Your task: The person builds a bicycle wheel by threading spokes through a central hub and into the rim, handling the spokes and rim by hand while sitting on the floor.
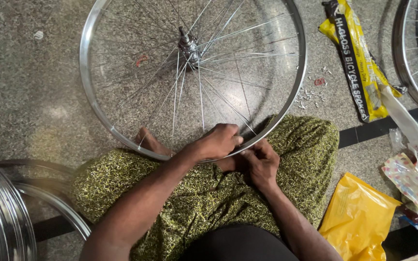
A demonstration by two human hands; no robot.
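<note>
Head view: on the stone floor (35,96) a steel wheel (89,96) leans against the person's lap, its near rim resting on the knees. As a judgement, the rim is stiff, fairly light and smooth enough to slip; the thin spokes (201,104) would bend, so the rim is the place to take hold. Left hand (217,141) lies over the near rim, fingers curled together on it, perhaps pinching a spoke end. Right hand (262,162) sits just below the rim; whether its fingers grip anything I cannot tell. Small nipples (309,98) lie scattered beside the wheel.
</note>
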